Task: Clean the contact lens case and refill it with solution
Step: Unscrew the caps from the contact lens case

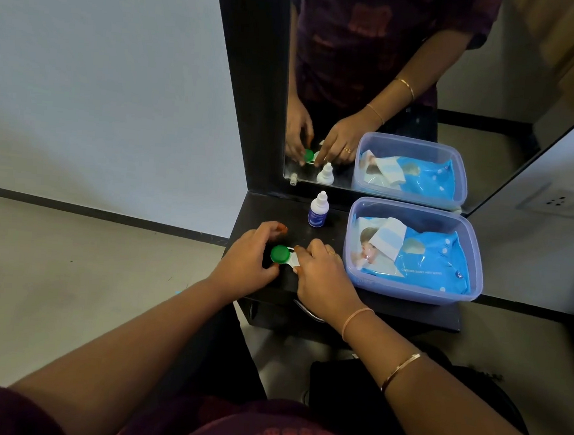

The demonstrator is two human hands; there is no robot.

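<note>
A contact lens case [291, 258] lies on the black shelf [408, 312], white with a green cap [279, 254] on its left well. My left hand [246, 257] curls round the green cap, thumb near its lower edge. My right hand [319, 274] holds down the case's right half, which its fingers hide. A small white solution bottle [319, 210] with a blue label stands upright behind the case, its tip bare.
A clear plastic tub [474, 263] holding a blue pack of wet wipes [423, 259] fills the shelf's right side. A mirror [392, 88] rises behind the shelf and reflects the hands, bottle and tub. The shelf's front edge is just under my wrists.
</note>
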